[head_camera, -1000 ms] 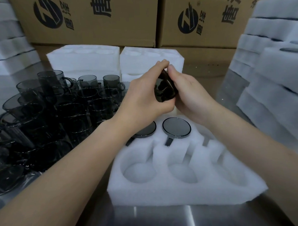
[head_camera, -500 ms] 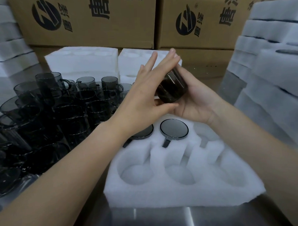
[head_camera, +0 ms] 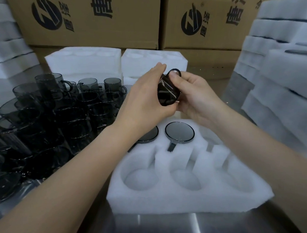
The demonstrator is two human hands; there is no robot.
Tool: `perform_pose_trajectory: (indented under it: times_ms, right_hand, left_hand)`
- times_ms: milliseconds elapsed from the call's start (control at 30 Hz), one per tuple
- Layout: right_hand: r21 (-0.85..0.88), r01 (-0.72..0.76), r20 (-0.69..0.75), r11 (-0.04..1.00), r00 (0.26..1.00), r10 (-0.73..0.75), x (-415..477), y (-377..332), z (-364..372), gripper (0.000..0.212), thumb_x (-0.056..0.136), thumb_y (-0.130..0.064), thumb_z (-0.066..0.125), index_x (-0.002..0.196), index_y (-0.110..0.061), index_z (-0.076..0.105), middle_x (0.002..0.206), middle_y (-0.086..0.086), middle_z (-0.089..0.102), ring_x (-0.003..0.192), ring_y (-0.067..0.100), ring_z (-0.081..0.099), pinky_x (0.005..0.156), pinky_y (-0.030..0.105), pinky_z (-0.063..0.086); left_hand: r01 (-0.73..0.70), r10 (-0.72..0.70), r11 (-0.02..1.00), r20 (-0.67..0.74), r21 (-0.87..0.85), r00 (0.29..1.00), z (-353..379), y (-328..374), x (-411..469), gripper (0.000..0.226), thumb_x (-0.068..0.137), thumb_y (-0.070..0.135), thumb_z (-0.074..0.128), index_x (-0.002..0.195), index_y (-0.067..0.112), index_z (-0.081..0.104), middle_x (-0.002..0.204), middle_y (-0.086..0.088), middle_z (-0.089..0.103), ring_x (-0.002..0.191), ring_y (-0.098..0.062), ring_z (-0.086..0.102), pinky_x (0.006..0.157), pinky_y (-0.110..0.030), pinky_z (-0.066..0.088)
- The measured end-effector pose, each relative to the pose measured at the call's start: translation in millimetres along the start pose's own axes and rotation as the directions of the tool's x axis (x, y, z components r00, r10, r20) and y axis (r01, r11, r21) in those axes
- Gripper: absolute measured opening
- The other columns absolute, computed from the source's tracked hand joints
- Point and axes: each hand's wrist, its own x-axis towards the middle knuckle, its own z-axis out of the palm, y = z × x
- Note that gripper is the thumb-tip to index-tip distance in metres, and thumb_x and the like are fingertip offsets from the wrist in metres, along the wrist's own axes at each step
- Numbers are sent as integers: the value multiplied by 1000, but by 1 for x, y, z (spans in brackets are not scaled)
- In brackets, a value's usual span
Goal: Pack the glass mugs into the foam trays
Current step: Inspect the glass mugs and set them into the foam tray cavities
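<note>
Two bare forearms reached forward from the bottom corners and met above the far edge of a white foam tray (head_camera: 170, 200) lying on a shiny metal worktop (head_camera: 154, 227). Cardboard boxes (head_camera: 92, 20) stood along the back, stacks of white foam (head_camera: 279, 75) rose at the right, and a crowd of dark glass mugs (head_camera: 49, 121) filled the left of the worktop.

The left hand (head_camera: 145, 102) curled around the near side of one smoky held mug (head_camera: 166, 93), fingers over its top, its grip clenched on the glass. The right hand (head_camera: 195, 95) also grasped the held mug from the other side, with the thumb pressed through or against the handle loop at the top. The held mug hung in the air above the tray's back row, tilted.

Half a second before, the left hand's fingers were splayed open and flat against the mug while the right palm cradled it; now both hands were closed on it and the handle pointed upward.

Two packed mugs (head_camera: 179, 132) sat in the tray's back row, handles in their slots. The front hollows and the back right hollow held nothing.
</note>
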Motion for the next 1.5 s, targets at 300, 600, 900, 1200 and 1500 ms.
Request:
perform_pose_trajectory:
  times_ms: [300,600,900,1200,1500]
  right_hand:
    - [179,-100,49,979,995,92,4,-4,-8,15,98,-24,56,94,-14,66,102,8,65,90,21,65,71,34,57]
    - [54,-123,152,991,982,114,3,4,-9,32,103,-30,44,118,-7,60,103,9,71,91,22,70,77,36,58]
    - [60,-118,-16,991,993,119,2,-3,-3,43,104,-38,41,108,-3,66,96,14,74,81,25,72,60,33,58]
    - [-90,-179,106,980,976,188,1,-9,-19,61,87,-67,43,121,-22,68,125,8,67,121,28,60,104,43,43]
    - [-240,-61,125,969,988,93,-17,-49,-60,47,76,-28,70,122,-16,66,114,5,72,105,18,68,83,26,54]
  left_hand:
    - [81,-85,978,-16,-193,996,-6,0,0,67,68,5,72,128,21,50,116,11,60,104,-4,57,86,-8,42]
    - [39,-29,976,48,-213,998,-6,-2,1,57,71,12,76,122,20,54,106,18,59,99,1,56,88,-13,43]
    - [-55,54,964,-12,-259,998,-7,-2,-1,51,75,15,79,114,28,50,100,24,59,93,11,55,85,-9,41]
    - [11,42,936,142,-353,989,-7,-4,-3,84,81,18,76,150,26,29,137,25,42,132,10,36,111,-14,27]
    - [196,-171,949,122,-245,978,-5,-7,1,52,86,-1,57,134,18,54,121,8,63,109,-8,61,97,-18,44]
